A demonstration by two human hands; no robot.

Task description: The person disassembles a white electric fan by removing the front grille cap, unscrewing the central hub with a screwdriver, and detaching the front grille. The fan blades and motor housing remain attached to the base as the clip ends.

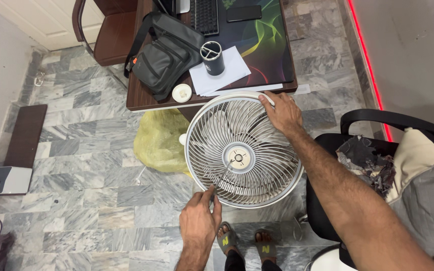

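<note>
Fan [242, 150] face-up between both hands, above the floor [91, 165]. Right hand [281, 113] curled over far rim, gripping; left hand [199, 221] pinching near rim with fingertips. Bench [141, 95] just beyond right hand, yellow bag [159, 140] beyond left hand.

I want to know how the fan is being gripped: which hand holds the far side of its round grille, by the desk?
The right hand, gripping the fan rim beside the desk; the left hand touches the near edge.
</note>
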